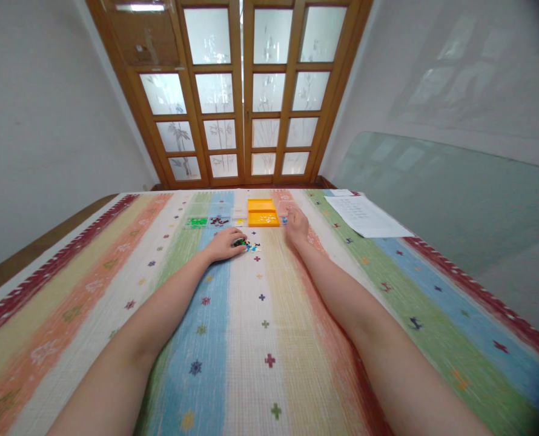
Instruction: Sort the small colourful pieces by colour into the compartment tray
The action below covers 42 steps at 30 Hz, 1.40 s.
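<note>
My left hand [228, 244] rests on the striped tablecloth with its fingers loosely curved at the edge of a small pile of mixed coloured pieces [252, 247]. Black, white, blue, yellow and green show in that pile. My right hand [297, 226] is raised at the right-hand clear box, where some blue pieces [284, 220] lie. Its fingers are bent together, and whatever may be between them is too small to see. Between the hands, farther back, an orange box [263, 204] stands open with whitish pieces in its near part.
Left of the orange box, clear compartments hold green pieces [198, 222], dark red-brown pieces [219, 221] and a few yellow pieces [240, 221]. Printed paper sheets [367, 216] lie at the table's right. Glazed wooden doors [246, 91] stand behind the table.
</note>
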Available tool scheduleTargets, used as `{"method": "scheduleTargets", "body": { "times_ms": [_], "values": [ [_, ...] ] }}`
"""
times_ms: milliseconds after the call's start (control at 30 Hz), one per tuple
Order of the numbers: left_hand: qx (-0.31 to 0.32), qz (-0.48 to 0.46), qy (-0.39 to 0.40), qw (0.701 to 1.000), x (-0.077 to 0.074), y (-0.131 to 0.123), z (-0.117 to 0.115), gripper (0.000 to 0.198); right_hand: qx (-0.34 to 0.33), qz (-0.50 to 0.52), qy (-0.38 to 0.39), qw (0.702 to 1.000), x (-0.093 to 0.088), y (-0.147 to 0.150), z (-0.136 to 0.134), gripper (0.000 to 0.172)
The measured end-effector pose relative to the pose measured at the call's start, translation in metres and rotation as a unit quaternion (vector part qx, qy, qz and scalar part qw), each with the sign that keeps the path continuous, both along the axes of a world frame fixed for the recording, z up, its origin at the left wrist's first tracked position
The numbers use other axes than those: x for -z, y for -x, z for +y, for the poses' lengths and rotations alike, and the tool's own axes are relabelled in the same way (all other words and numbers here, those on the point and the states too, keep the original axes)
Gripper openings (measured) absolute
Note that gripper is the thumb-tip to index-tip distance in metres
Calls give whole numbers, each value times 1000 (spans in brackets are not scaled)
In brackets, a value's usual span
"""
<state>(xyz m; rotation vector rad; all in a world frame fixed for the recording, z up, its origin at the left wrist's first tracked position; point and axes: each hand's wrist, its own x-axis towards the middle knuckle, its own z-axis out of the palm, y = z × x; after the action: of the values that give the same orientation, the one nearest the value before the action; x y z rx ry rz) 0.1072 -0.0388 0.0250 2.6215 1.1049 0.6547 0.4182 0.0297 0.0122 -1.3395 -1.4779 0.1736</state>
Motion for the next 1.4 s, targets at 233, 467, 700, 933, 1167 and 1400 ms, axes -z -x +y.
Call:
{"method": "scheduleTargets", "body": {
  "times_ms": [233,467,700,933,1167,1400],
  "values": [
    [-9,14,-18,1000,6,-17,-9,57,-185,-155,59,969,0,22,-12,35],
    [-70,23,-39,997,13,-6,2,45,-349,-266,92,894,-15,29,-31,36],
    [-66,22,-39,997,10,0,5,38,-351,-349,72,866,-20,48,-47,61],
    [-83,9,-44,996,15,-1,7,34,-260,-381,48,886,-10,61,-47,40],
    [-73,22,-65,995,17,1,7,40,-279,-379,75,879,-11,45,-36,44],
    [-79,24,-69,994,21,2,11,30,-298,-373,73,875,-7,31,-25,40]
  ]
}}
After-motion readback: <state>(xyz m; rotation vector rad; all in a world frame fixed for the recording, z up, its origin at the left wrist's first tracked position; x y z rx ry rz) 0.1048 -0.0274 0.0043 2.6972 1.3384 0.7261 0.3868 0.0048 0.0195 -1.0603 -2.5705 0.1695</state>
